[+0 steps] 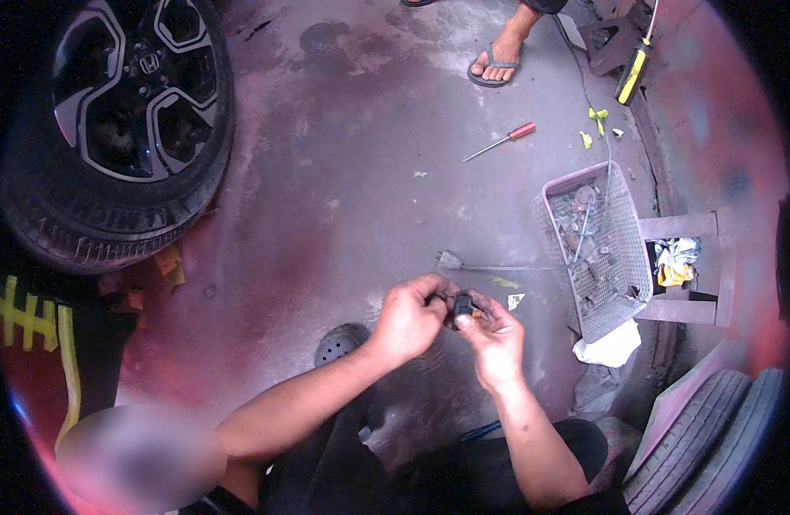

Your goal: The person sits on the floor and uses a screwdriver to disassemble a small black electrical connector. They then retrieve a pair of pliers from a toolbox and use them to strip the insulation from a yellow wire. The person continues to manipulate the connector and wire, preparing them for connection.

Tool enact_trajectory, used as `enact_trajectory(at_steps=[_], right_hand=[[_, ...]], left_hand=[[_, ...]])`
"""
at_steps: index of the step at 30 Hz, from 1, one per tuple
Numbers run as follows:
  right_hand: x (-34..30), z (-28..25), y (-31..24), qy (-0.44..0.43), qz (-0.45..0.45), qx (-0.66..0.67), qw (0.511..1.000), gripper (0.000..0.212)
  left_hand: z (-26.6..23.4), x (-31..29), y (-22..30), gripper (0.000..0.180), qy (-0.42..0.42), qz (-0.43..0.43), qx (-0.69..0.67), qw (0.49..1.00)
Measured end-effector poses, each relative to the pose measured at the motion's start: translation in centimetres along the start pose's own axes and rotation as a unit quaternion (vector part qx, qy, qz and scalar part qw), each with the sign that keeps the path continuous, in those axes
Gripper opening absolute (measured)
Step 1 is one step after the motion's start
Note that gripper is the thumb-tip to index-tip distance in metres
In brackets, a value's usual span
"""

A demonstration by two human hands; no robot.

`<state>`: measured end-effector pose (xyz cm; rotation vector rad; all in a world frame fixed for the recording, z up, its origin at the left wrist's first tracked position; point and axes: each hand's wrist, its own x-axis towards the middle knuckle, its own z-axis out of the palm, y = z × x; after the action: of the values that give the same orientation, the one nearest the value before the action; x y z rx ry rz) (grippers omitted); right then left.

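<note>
Both hands meet in front of me, low over the floor, around a small black part [464, 305], perhaps plastic, whose exact kind I cannot make out. My right hand [496, 342] grips it between thumb and fingers. My left hand [409, 319] is closed, with its fingertips pinched against the left side of the same part. A bit of orange shows beside the part at my right fingers. The fingers hide much of its shape.
At right, a pinkish plastic basket [597, 326] holds small loose pieces. A plug [449, 259] with its cord and a red-handled screwdriver [522, 131] lie on the floor. Stacked wheels [208, 154] stand left, tyres [699, 438] lower right. Another person's sandalled foot [504, 56] is ahead.
</note>
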<state>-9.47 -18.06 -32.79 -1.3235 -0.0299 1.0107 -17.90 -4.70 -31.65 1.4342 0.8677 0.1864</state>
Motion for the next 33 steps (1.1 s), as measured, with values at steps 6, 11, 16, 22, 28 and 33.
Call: enact_trajectory(at_steps=[6, 11, 16, 22, 28, 33], right_hand=[[-0.7, -0.7, -1.8, -0.014, 0.019, 0.18, 0.983, 0.037], [-0.8, -1.2, -1.6, -0.028, 0.002, 0.203, 0.979, 0.038], [-1.1, -1.4, -1.9, -0.033, -0.004, 0.188, 0.982, 0.038], [-1.5, -1.3, -1.9, -0.044, -0.008, 0.155, 0.987, 0.039], [-1.8, -1.1, -2.3, -0.021, -0.018, 0.121, 0.992, 0.039], [-1.8, -1.0, -2.6, 0.017, -0.029, 0.048, 0.998, 0.041]], left_hand=[[-1.1, -0.6, 2.4, 0.018, -0.061, -0.054, -0.026, 0.996], [-0.8, -1.4, 3.3, 0.018, -0.072, -0.051, 0.066, 0.994], [-0.6, -2.0, 3.8, 0.02, -0.098, -0.021, 0.081, 0.992], [-0.6, -1.8, 3.2, 0.021, -0.129, -0.018, 0.096, 0.987], [-0.8, -1.8, 3.7, 0.021, -0.159, -0.053, 0.104, 0.98], [-0.6, -1.5, 4.0, 0.021, -0.166, -0.059, 0.122, 0.977]])
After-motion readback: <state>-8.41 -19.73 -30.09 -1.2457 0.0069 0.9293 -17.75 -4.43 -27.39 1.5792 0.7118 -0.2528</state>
